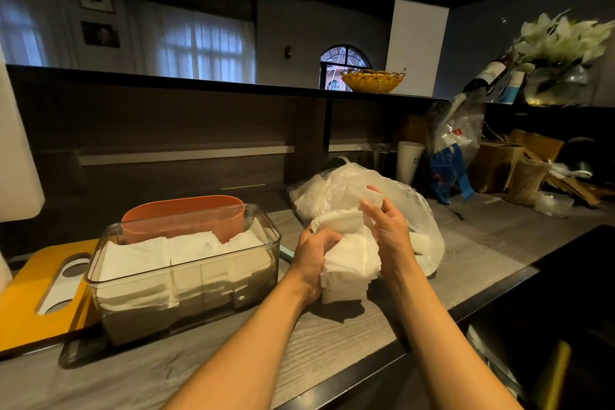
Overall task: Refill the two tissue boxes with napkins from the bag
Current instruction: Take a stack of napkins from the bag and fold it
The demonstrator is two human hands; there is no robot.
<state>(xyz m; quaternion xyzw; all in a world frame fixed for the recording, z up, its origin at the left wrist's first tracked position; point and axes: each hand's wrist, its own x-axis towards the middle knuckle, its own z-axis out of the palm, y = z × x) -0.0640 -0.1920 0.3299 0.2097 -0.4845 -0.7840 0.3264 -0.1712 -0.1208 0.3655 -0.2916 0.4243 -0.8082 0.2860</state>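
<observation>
A clear plastic tissue box (263,260) stands on the counter at centre left, holding stacks of white napkins (139,260). Behind it sits an orange tissue box (186,213); I cannot see what is inside. A translucent plastic bag (409,206) of napkins lies to the right. A thick bundle of white napkins (349,263) hangs just in front of the bag's mouth. My left hand (312,256) grips the bundle's left side. My right hand (389,230) holds its upper right, fingers curled over the top napkins.
A yellow lid (30,303) with an oval slot lies left of the clear box. Paper cups (409,163), a blue-and-clear bag (456,143), cardboard boxes (499,163) crowd the back right. A raised shelf carries a yellow basket (372,80) and a flower vase (555,83). The counter edge (432,319) runs diagonally at right.
</observation>
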